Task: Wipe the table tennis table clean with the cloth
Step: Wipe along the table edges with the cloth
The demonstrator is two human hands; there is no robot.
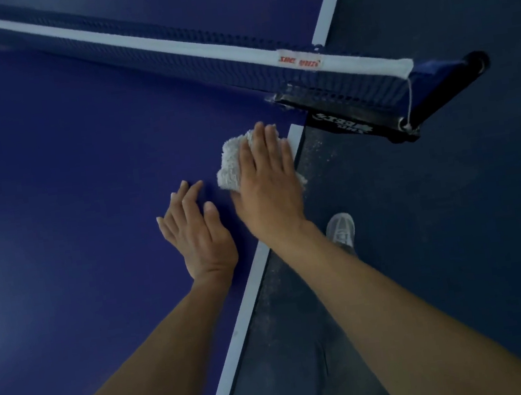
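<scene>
table [71,187]: dark blue top, white line along its edge, level, net [168,49] stretched across it | cloth [231,161]: white, fluffy, folded into a thick wad, lying flat on the top right beside the white edge line, near the net's end, mostly covered by the right hand [268,189]

One blue desk [73,204] with white edge lines. One dark blue mesh net [168,49] with a white top band. One black net clamp [357,113]. One white fluffy cloth [231,161]. Two bare hands: left hand [197,231], right hand [268,189]. One pale grey shoe [341,230].
</scene>
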